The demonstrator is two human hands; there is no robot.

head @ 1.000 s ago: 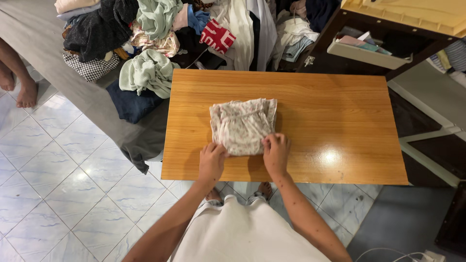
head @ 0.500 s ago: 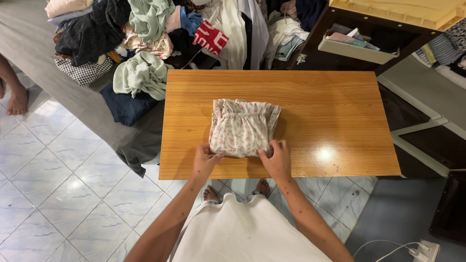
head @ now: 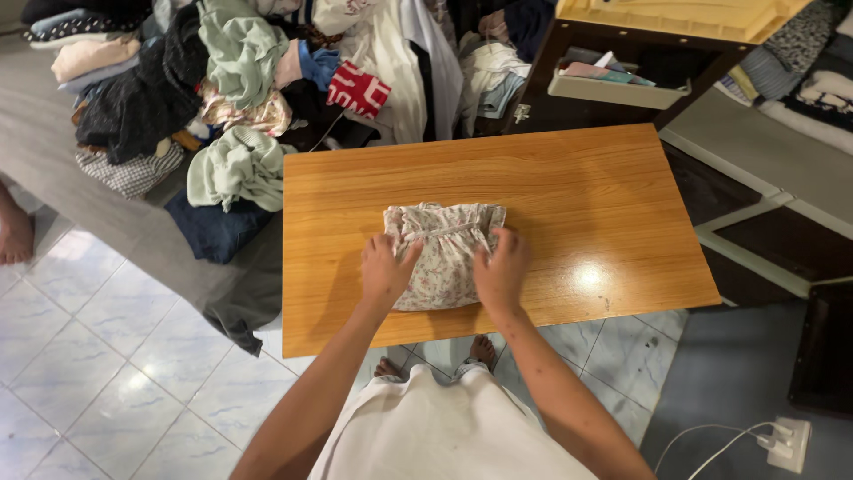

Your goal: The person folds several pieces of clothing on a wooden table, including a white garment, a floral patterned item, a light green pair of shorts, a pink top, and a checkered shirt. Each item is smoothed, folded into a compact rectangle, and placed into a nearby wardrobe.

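Head view, left to right. A bare foot [head: 14,233] of another person stands on the pale marbled floor tiles [head: 98,356] at the left edge. Beside it a grey-covered bed [head: 53,169] carries a heap of loose clothes [head: 222,80], among them a mint-green knitted garment [head: 233,165] that lies just off the table's far left corner, and a red cloth with white markings [head: 357,89] beyond the far edge.

The rectangular orange-brown wooden table [head: 569,187] bears one item: a folded cream cloth with a small floral print [head: 442,244], placed left of centre and nearer the near edge. The left hand [head: 385,267] rests on the cloth's left side, fingers spread and pressed flat onto it. The right hand [head: 501,269] rests on the right side, fingers curled over the cloth's edge; whether they pinch it cannot be told.

Past the far right corner stands a dark wooden cabinet [head: 542,98] with a cream plastic tray [head: 613,87] of flat pastel packets, under a yellow top [head: 684,16]. A white power strip [head: 787,444] lies on the floor at lower right.
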